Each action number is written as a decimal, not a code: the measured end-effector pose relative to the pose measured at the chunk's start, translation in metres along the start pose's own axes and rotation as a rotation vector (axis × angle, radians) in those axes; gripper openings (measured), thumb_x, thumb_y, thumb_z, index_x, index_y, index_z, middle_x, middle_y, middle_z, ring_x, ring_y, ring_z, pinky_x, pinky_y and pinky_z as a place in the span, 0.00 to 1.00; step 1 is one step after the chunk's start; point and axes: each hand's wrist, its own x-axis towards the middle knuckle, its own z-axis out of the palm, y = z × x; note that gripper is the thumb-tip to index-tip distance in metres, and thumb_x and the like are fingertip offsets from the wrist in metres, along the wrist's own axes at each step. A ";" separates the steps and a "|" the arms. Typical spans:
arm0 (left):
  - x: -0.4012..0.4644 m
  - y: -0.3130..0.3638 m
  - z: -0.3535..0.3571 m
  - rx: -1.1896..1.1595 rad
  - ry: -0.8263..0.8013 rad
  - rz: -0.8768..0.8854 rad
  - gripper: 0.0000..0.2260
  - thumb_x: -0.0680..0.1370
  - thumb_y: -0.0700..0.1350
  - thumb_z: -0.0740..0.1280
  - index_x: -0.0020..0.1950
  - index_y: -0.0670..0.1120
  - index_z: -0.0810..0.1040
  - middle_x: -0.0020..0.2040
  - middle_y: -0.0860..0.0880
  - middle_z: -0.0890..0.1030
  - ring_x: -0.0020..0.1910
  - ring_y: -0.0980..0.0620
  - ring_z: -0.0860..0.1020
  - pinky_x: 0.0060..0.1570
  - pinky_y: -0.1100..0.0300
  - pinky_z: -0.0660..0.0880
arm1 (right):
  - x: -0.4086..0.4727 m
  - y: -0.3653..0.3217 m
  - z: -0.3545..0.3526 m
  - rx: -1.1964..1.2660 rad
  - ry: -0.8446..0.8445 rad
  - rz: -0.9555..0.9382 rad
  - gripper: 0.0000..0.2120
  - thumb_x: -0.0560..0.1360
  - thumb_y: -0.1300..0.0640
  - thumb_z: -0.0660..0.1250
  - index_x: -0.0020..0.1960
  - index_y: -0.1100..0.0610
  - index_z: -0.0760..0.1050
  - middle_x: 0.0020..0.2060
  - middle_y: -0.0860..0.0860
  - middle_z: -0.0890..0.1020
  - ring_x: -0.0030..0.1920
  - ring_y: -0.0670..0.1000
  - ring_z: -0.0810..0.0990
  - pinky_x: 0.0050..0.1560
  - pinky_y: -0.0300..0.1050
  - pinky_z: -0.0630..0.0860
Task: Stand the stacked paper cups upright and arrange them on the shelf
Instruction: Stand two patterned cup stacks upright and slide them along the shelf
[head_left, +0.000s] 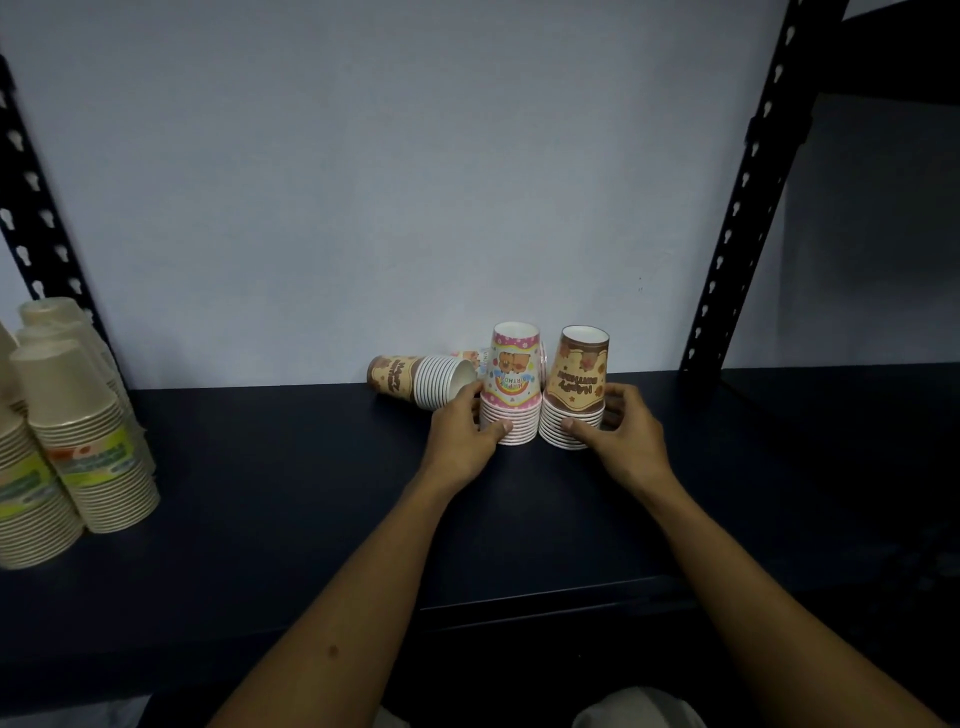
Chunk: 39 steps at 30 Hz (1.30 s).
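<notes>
Paper cups sit in small stacks on a dark shelf (260, 493), far back by the pale wall (389, 182). The pink stack (511, 387) stands with its rims down on the shelf, and the brown stack (577, 389) stands the same way just to its right, so close the two may be touching. The left hand (465, 434) is wrapped around the bottom of the pink stack, thumb in front and fingers curled around its left side. The right hand (621, 434) grips the bottom of the brown stack, thumb in front and fingers curled around its right side. Left of the pink stack, another brown stack (421, 382) lies on its side with its open end toward the hands. Behind the pink stack something pink and lying down peeks out, maybe one more stack, but it is too hidden to tell. Far to the left stand tall stacks of plain cups (85, 431) with green labels. Black posts with holes rise at the left (36, 218) and right (748, 192).
</notes>
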 end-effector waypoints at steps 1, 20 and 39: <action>0.000 0.000 0.000 -0.005 -0.003 0.001 0.27 0.73 0.38 0.73 0.71 0.46 0.70 0.62 0.48 0.79 0.54 0.60 0.75 0.53 0.66 0.72 | 0.000 0.000 0.000 0.002 0.000 -0.001 0.29 0.67 0.56 0.77 0.64 0.56 0.70 0.52 0.45 0.76 0.52 0.44 0.76 0.45 0.31 0.71; 0.008 0.008 0.011 0.046 -0.102 0.036 0.26 0.72 0.40 0.74 0.69 0.45 0.72 0.60 0.47 0.80 0.56 0.53 0.79 0.56 0.60 0.76 | -0.001 0.007 -0.017 0.004 0.056 0.058 0.30 0.67 0.56 0.78 0.65 0.55 0.69 0.61 0.52 0.78 0.53 0.45 0.75 0.49 0.37 0.72; 0.063 0.047 0.170 -0.007 -0.228 0.051 0.25 0.71 0.39 0.75 0.66 0.41 0.73 0.60 0.44 0.80 0.53 0.53 0.79 0.54 0.62 0.75 | 0.040 0.071 -0.148 -0.154 0.173 0.097 0.31 0.69 0.54 0.76 0.67 0.56 0.67 0.62 0.53 0.78 0.53 0.44 0.74 0.49 0.35 0.71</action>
